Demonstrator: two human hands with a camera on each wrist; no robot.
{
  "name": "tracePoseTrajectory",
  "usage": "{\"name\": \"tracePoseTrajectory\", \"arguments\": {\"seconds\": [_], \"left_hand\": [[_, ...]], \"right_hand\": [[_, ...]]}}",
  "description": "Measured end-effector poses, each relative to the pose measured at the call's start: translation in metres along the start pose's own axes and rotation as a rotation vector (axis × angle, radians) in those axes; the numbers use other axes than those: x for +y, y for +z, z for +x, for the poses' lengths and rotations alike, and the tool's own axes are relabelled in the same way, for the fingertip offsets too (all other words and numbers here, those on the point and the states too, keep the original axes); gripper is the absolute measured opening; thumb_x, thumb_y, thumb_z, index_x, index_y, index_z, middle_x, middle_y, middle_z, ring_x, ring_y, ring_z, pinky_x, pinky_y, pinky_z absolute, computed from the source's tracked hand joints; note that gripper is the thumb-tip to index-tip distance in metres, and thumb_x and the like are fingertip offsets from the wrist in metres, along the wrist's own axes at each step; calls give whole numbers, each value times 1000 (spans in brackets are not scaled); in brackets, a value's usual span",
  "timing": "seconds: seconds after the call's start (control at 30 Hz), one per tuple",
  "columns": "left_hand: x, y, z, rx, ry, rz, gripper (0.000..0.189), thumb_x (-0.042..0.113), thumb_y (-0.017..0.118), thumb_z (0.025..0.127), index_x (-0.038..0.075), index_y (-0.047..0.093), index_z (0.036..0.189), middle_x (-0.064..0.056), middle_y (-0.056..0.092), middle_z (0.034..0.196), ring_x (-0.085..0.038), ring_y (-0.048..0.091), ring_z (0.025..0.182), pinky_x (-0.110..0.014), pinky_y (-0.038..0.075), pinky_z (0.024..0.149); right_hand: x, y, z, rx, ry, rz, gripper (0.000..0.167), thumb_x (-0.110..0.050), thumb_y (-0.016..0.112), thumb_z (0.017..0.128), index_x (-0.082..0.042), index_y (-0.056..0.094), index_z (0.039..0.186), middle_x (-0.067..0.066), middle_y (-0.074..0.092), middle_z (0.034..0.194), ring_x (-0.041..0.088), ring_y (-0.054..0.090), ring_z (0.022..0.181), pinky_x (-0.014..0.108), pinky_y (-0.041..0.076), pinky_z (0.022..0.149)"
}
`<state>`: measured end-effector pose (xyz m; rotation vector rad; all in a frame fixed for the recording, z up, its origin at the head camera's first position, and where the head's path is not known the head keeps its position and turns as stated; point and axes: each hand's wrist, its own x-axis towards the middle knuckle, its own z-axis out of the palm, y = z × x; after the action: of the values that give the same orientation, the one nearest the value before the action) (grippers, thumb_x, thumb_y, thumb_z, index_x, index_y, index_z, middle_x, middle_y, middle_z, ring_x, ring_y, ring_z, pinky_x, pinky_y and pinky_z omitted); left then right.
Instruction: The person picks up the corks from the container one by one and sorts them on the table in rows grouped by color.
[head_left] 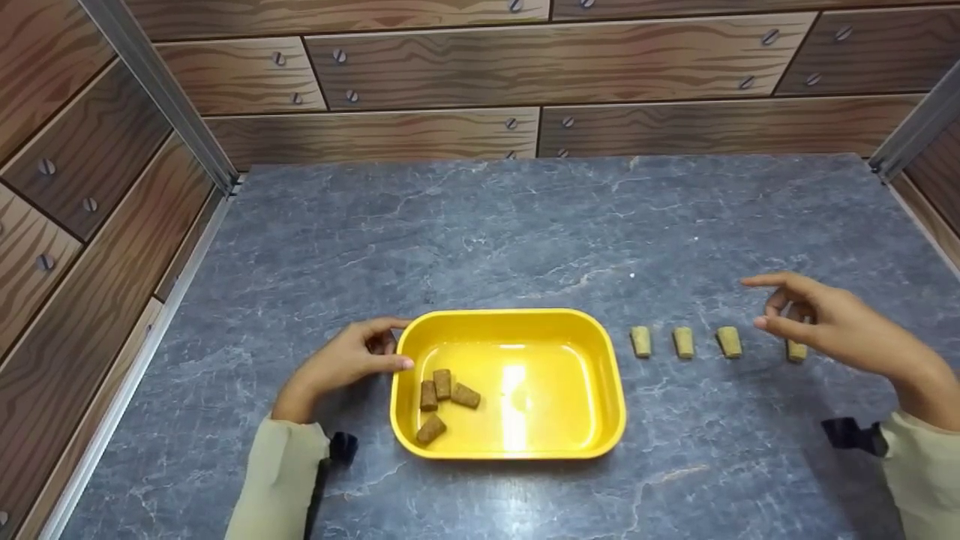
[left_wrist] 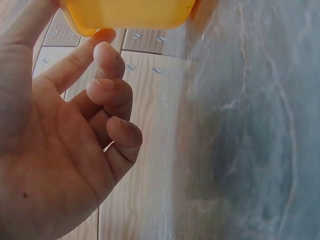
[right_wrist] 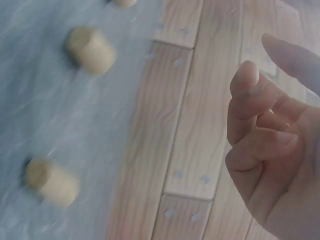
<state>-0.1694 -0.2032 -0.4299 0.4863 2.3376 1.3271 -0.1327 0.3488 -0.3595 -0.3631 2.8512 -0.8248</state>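
A yellow plastic tray stands on the table before me. My left hand holds its left side, the thumb on the rim and the index finger along the outer wall. In the left wrist view, the other fingers of that left hand curl below the tray. Several brown tapered corks lie inside at the left. Past the tray's right side runs a row of several paler corks. My right hand hovers over the rightmost cork, partly hiding it; its index finger points out, the others curl loosely around nothing.
The table has a grey marbled top. Wood-patterned panels rise behind it and at both sides, with metal posts at the corners. Dark wrist mounts hang by both sleeves.
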Motion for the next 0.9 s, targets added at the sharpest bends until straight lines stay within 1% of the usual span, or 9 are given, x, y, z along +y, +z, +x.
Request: {"name": "tracePoseTrajectory", "arguments": {"seconds": [0.17, 0.3, 0.4, 0.47, 0.67, 0.77, 0.9], "left_hand": [[2, 0, 1, 5, -3, 4, 53, 25, 74, 85, 8, 58, 133, -1, 54, 82, -15, 45, 71, -22, 39, 65], [1, 1, 1, 4, -4, 4, 52, 22, 74, 85, 9, 58, 132, -1, 54, 82, -15, 45, 72, -22, 39, 66], [1, 1, 1, 4, -3, 0, 51, 21, 74, 85, 8, 58, 132, -1, 54, 82, -15, 45, 72, -22, 39, 66], [1, 1, 2, 6, -6, 0, 52, 22, 74, 85, 8, 58, 132, -1, 54, 82, -15, 45, 73, -22, 39, 66], [1, 2, 1, 13, -17, 5, 53, 23, 75, 84, 8, 58, 132, -1, 54, 82, -17, 46, 73, -23, 39, 66], [2, 2, 1, 16, -22, 7, 54, 24, 75, 84, 8, 58, 132, -1, 54, 82, -17, 45, 74, -22, 39, 66], [2, 1, 0, 19, -24, 11, 54, 25, 76, 83, 8, 58, 132, -1, 54, 82, -17, 45, 74, -22, 38, 66]], "right_hand": [[-29, 1, 5, 15, -92, -8, 45, -22, 61, 96, -13, 48, 138, 1, 56, 90, 10, 46, 58, 26, 40, 47], [-49, 3, 10, 21, -230, 5, 45, -15, 64, 93, -13, 50, 135, -4, 57, 87, 5, 48, 59, 23, 42, 49], [-62, 4, 13, 1, -303, 25, 44, -13, 64, 92, -13, 51, 135, -6, 57, 87, 5, 49, 60, 22, 43, 50], [-69, 6, 16, -23, -315, 31, 44, -14, 63, 93, -14, 51, 135, -6, 57, 87, 4, 49, 60, 22, 44, 51], [-94, 10, 27, -102, -304, 31, 44, -20, 63, 94, -15, 50, 137, -3, 59, 91, 3, 50, 65, 23, 46, 55], [-107, 11, 33, -135, -319, 26, 45, -20, 62, 94, -15, 50, 137, -2, 60, 91, 3, 51, 65, 23, 47, 56], [-126, 15, 40, -163, -360, 16, 45, -22, 62, 94, -16, 50, 137, -2, 61, 91, 3, 54, 66, 23, 49, 56]]}}
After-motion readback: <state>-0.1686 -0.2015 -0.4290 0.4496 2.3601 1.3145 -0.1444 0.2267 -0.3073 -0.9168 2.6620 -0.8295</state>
